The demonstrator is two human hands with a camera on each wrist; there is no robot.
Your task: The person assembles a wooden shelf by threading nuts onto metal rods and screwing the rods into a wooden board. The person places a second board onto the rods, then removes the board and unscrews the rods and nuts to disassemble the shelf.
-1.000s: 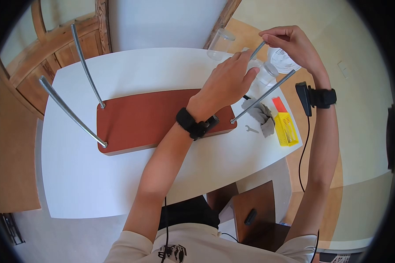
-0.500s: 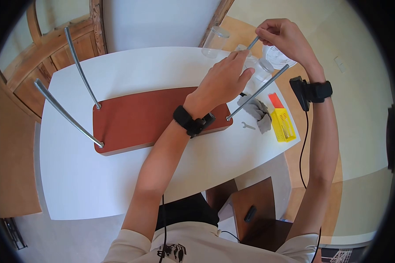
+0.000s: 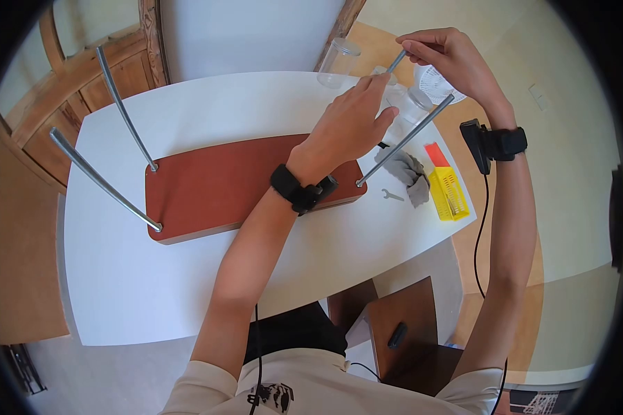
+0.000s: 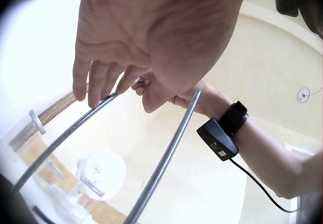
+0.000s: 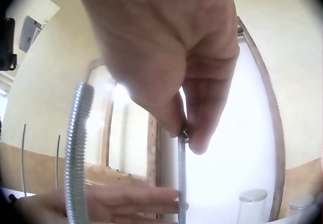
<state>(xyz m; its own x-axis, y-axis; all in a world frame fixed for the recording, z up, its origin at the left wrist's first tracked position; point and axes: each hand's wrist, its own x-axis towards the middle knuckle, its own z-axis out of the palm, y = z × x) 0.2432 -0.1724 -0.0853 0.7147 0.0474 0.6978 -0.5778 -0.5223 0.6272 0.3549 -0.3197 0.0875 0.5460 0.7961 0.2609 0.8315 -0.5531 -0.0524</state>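
A red-brown board (image 3: 214,180) lies on the white table (image 3: 131,297), with a threaded metal rod rising from each corner. My right hand (image 3: 457,62) pinches the top end of the far right rod (image 5: 181,178) between thumb and fingertips. A bit of shiny metal shows between those fingertips in the right wrist view, mostly hidden. Lower on the same rod, my left hand (image 3: 346,124) rests its straight fingers against the shaft, as the left wrist view shows. The near right rod (image 3: 408,138) stands free beside both hands.
Right of the board lie a small wrench (image 3: 392,195), a grey cloth (image 3: 410,176) and a yellow basket (image 3: 448,194) with a red piece by it. Clear jars (image 3: 339,63) stand at the far edge near a white fan (image 3: 436,84). Two bent rods (image 3: 104,176) rise at the left.
My right fingers curled in at the rod's end and then stretched out again, still pinching there. My left hand keeps its place on the rod. The head view has shifted slightly.
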